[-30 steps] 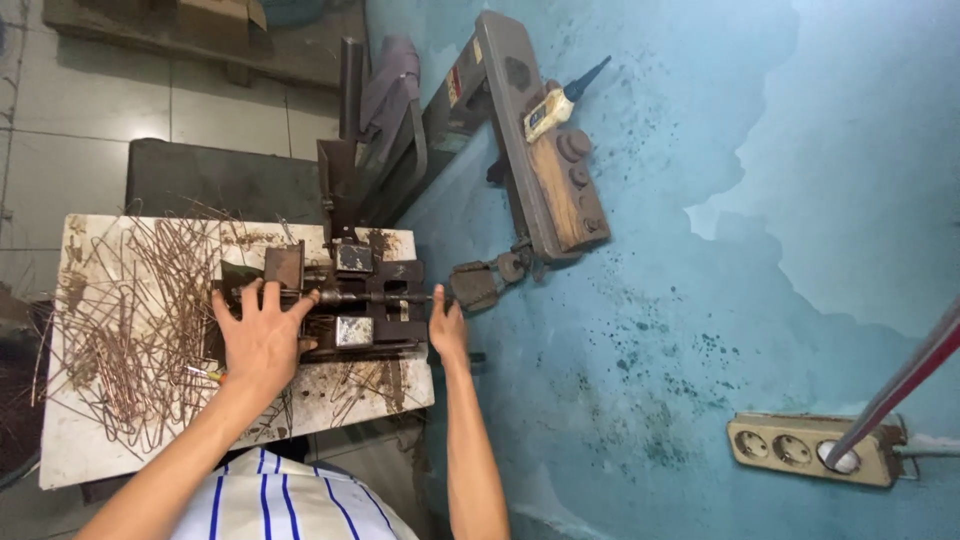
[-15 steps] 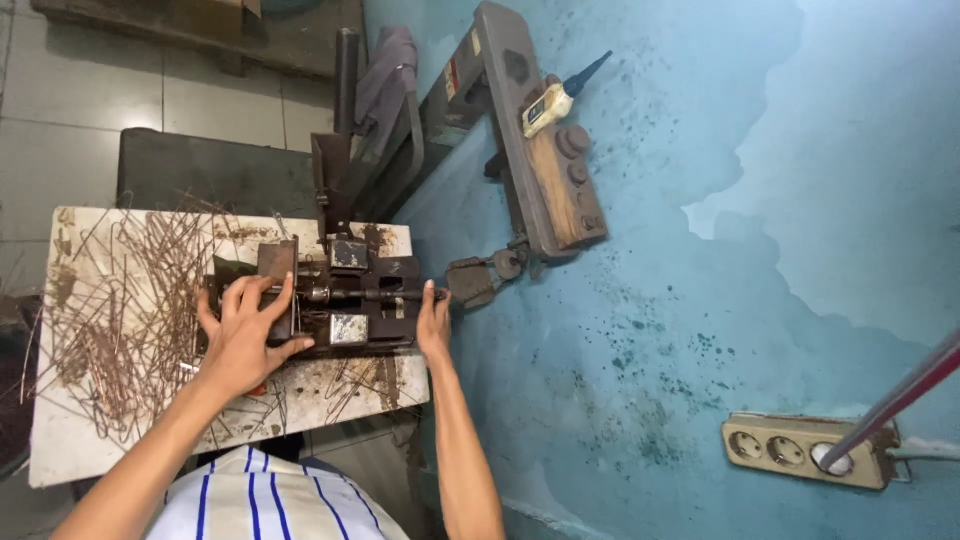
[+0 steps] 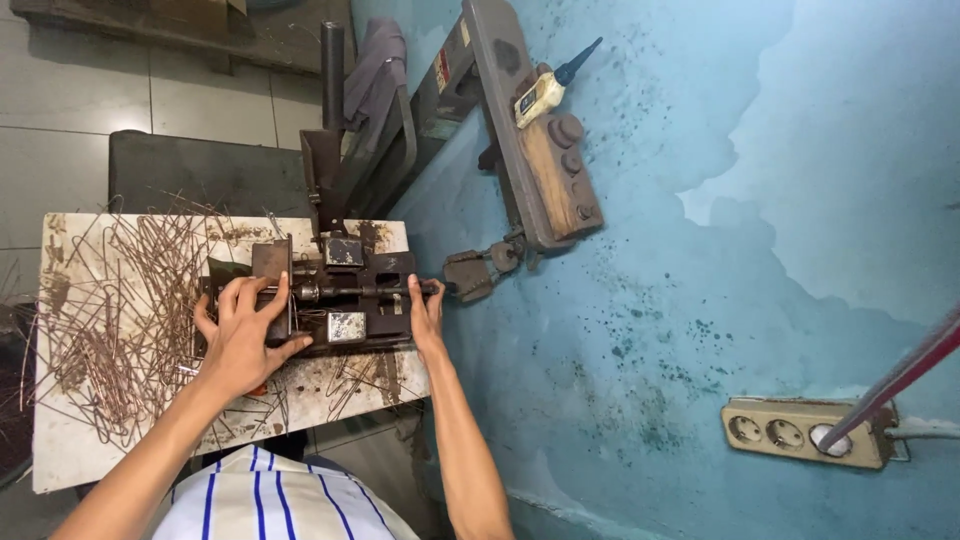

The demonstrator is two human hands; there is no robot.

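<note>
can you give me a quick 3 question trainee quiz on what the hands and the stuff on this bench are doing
1. True or false: the left hand rests on the dark metal jig.
2. What lies piled on the white bench top? A) bent rusty wires B) screws C) washers
3. Which hand touches the jig's end nearest the blue wall?

Key: 1 true. 2 A, the bent rusty wires. 3 the right hand.

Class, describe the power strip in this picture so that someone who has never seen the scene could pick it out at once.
Start at the mottled blue wall filling the right side. Low on it, near the right edge, sits a beige power strip with round sockets. A red and grey rod slants across its right end; nothing else there is pale and oblong.
</note>
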